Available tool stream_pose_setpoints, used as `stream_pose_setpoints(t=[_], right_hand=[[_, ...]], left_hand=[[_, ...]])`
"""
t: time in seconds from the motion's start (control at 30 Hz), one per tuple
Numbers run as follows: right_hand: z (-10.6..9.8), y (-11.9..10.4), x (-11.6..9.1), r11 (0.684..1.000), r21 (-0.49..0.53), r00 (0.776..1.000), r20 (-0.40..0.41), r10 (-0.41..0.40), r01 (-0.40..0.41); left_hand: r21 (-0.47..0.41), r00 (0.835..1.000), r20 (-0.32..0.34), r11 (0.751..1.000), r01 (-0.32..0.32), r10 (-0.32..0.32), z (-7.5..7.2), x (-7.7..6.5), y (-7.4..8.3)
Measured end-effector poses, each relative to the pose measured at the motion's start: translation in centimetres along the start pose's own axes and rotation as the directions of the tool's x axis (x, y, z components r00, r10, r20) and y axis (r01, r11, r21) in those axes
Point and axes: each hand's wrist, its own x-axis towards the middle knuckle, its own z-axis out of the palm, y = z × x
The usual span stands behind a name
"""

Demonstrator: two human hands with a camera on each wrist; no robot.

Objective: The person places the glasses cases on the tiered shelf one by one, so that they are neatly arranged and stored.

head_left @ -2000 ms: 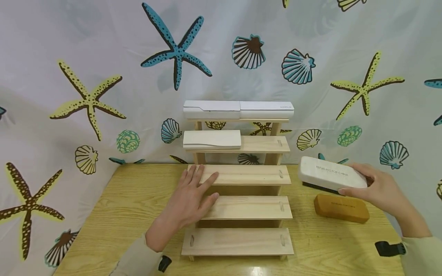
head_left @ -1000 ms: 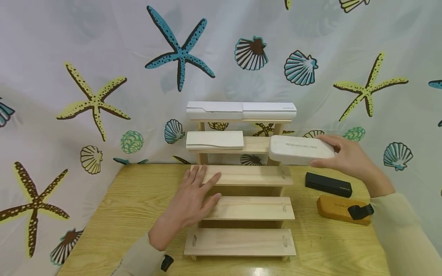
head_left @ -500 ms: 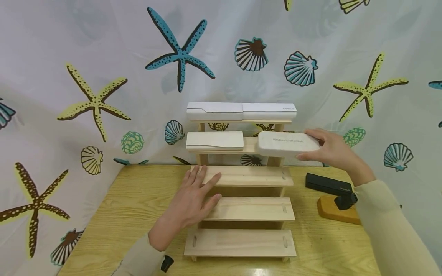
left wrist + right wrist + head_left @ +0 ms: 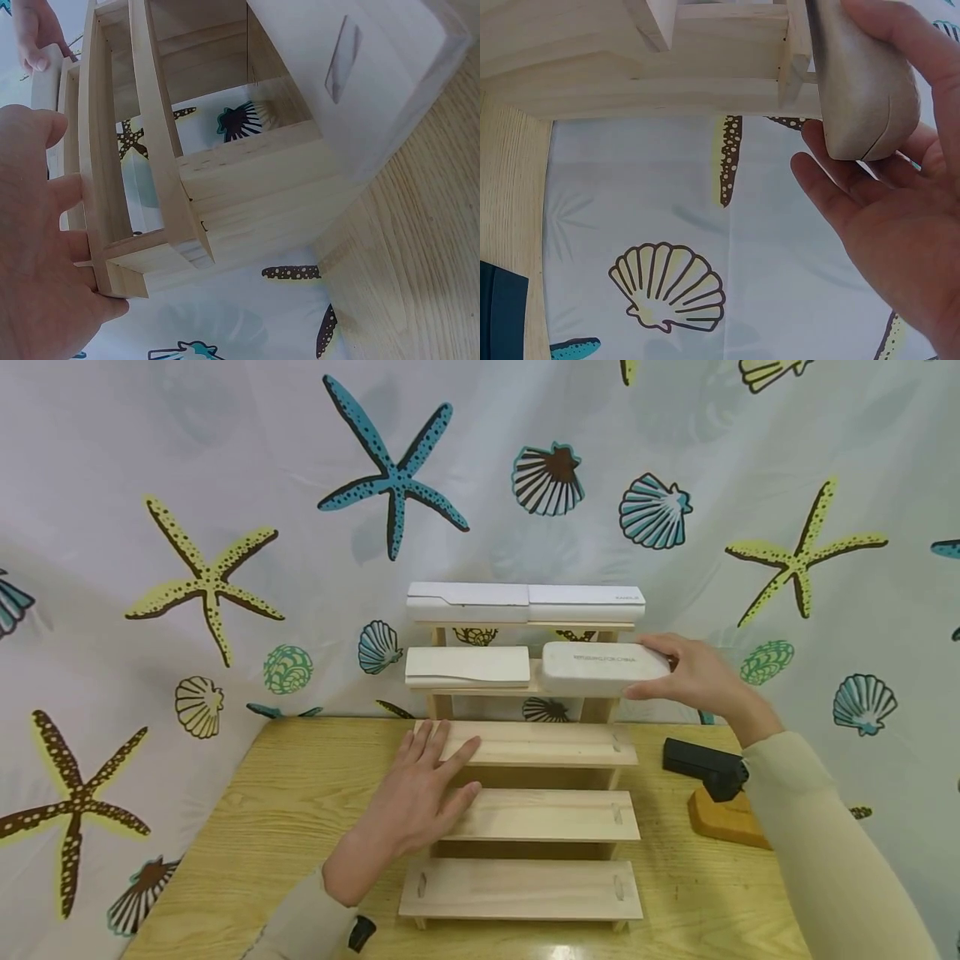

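Observation:
My right hand (image 4: 693,675) pinches the right end of a white glasses case (image 4: 603,667) with printed lettering, thumb in front and fingers behind. The case is at the right half of the second-highest shelf of a wooden stepped rack (image 4: 525,889); whether it touches the board is unclear. Beside it on that shelf lies a white flap-lid case (image 4: 467,665). In the right wrist view, the glasses case (image 4: 866,90) sits between thumb and fingers. My left hand (image 4: 408,797) rests with spread fingers on the left end of the middle shelf.
Two white cases, left (image 4: 468,602) and right (image 4: 585,603), fill the top shelf. A black case (image 4: 690,756) and an orange-brown case (image 4: 727,821) lie on the wooden table (image 4: 292,810) right of the rack, partly behind my right forearm. A patterned cloth (image 4: 487,460) hangs behind.
My right hand has carried the white glasses case from above the table, up and left to the second-highest shelf, uncovering the black case. My left hand has stayed on the rack.

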Motion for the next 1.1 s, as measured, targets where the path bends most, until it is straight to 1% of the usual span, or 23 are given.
stream_pose_setpoints(t=[0.27, 0.6, 0.83, 1.1], right_hand=[[0.6, -0.1, 0.8, 0.999, 0.049, 0.999, 0.035, 0.017, -0.019], [0.7, 0.3, 1.5, 0.998, 0.065, 0.998, 0.062, 0.008, -0.012], [0.6, 0.2, 1.5, 0.998, 0.062, 0.996, 0.084, 0.013, -0.018], [0.5, 0.2, 1.8, 0.996, 0.089, 0.996, 0.094, 0.005, -0.013]], left_hand=[[-0.002, 1.000, 0.013, 1.000, 0.004, -0.004, 0.0, 0.0, 0.0], [-0.001, 1.000, 0.008, 1.000, 0.007, -0.007, -0.1, 0.0, 0.0], [-0.001, 1.000, 0.008, 1.000, 0.007, -0.007, -0.1, 0.0, 0.0], [-0.001, 1.000, 0.007, 1.000, 0.004, -0.004, -0.1, 0.0, 0.1]])
